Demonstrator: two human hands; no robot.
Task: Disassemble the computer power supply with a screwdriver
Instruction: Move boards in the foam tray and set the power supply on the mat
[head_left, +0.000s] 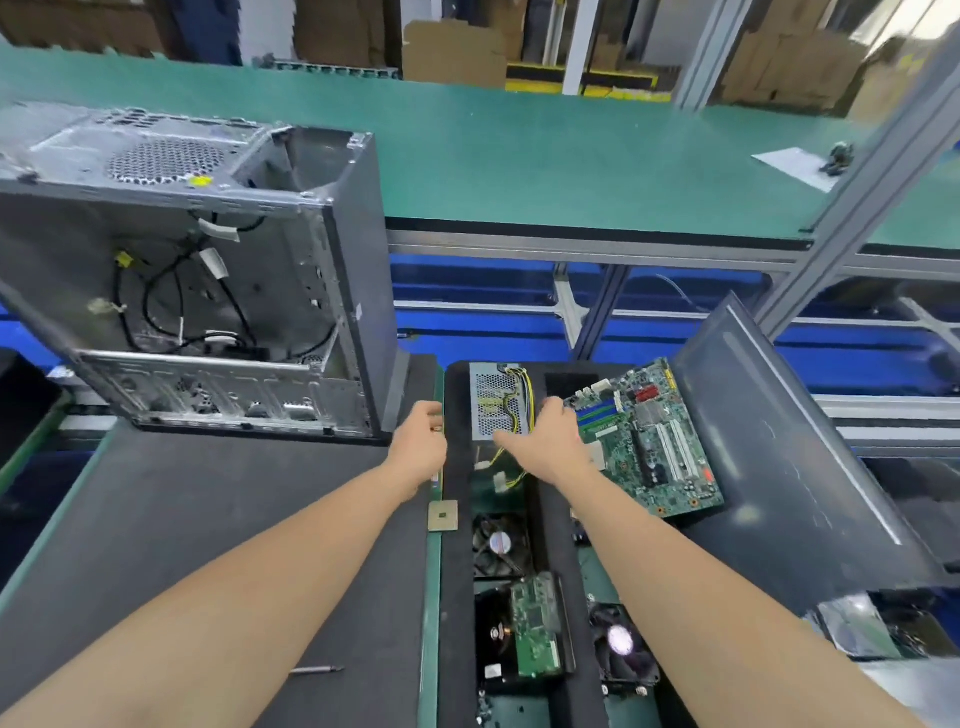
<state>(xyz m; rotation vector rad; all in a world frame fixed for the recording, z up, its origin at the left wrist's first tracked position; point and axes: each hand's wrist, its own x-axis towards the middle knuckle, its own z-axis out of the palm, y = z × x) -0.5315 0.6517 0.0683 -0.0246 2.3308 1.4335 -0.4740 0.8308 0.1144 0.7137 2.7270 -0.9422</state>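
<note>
The grey power supply (491, 397), with a perforated top and yellow and black cables (511, 470), lies in the far compartment of a black foam tray (457, 571). My right hand (545, 441) grips its near right corner, fingers over the cables. My left hand (418, 441) hovers at the tray's left rim with its fingers curled; whether it holds anything is hidden. A thin metal screwdriver-like tool (317, 669) lies on the grey mat (208, 519) under my left forearm.
An open computer case (208, 291) stands at the left on the mat. A motherboard (654, 441) and a dark side panel (789, 447) lie to the right. The tray also holds a CPU chip (443, 515), cooler fan (498, 543), hard drive (524, 631) and second fan (621, 644).
</note>
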